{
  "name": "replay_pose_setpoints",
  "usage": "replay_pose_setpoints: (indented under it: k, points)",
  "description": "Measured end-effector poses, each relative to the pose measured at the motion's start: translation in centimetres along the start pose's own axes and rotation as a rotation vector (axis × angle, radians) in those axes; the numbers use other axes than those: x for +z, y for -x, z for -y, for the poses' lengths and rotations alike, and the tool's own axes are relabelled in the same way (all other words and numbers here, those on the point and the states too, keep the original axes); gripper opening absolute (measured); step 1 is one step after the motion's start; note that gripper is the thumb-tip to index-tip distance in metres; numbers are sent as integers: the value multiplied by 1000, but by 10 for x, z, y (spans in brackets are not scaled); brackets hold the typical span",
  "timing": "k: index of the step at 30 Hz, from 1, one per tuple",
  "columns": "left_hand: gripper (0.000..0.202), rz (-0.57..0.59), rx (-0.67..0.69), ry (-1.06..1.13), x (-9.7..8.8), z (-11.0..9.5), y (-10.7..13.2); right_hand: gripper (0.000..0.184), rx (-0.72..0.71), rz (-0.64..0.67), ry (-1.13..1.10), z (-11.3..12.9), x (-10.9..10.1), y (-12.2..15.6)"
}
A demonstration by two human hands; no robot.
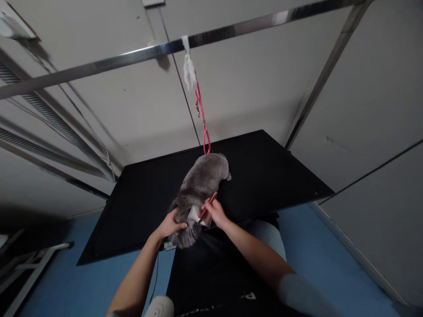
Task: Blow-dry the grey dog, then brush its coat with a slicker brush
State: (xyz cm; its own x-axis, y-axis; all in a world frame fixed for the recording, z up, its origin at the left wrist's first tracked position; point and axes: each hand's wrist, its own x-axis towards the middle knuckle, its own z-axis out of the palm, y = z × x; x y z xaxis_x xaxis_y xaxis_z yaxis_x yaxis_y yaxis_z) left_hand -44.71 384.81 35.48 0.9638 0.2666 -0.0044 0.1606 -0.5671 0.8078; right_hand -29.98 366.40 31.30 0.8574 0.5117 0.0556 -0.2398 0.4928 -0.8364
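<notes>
A grey, short-furred cat (205, 174) lies across the black grooming table (261, 171), its fluffier near end at the front edge. My left hand (169, 225) rests on that end, its thumb stretched over the fur and its other fingers partly hidden. Close by, my right hand (215, 212) is closed round a slim red pen-shaped tool (208, 206). The tool's metal tip points down beside a pale patch (194, 214), too small to identify. Some pale material (206, 219) shows below my right hand.
Overhead runs a metal bar (139, 55), with a white cloth strip (189, 70) and a pink grooming loop (206, 141) hanging above the cat. Ribbed hoses (66, 127) line the wall at left. A white metal frame (36, 268) stands on the blue floor.
</notes>
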Motion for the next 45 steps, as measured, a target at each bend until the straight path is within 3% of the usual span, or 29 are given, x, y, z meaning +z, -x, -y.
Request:
replay_pose_setpoints:
  k: [3,6,8,11,14,19,24,27,30,34,38,42,45]
  points:
    - [77,58,6,52,-4,-1,-6,37,-61,-121,-23,1,-1,-1]
    - [76,86,16,78,-5,2,-7,35,-47,-36,22,7,-3,-3]
    - [75,65,13,63,-5,7,-7,35,-31,-15,53,9,-5,-3]
    - [78,27,2,65,-3,19,-6,36,-66,-135,45,8,-10,0]
    - [78,17,14,94,1,27,-5,40,-8,-133,30,0,-14,6]
    - [80,-6,21,94,6,26,-2,41,-11,-250,19,-11,-19,12]
    - [81,4,29,84,9,21,2,41,46,-176,23,-12,-18,12]
    - [81,-34,64,67,10,19,5,40,-8,-225,31,-8,-20,7]
    - [76,-17,63,61,11,18,8,39,-10,-150,69,-2,-18,2]
    - [75,-61,94,-34,14,22,12,35,-46,-177,97,2,-15,0]
    - [74,-104,94,-107,18,29,17,32,-16,-108,163,0,-16,5]
    - [74,-100,92,-123,20,31,20,30,-37,-179,206,-3,-22,6]
    - [71,-102,77,-121,21,32,21,30,-28,-150,215,-5,-22,7]
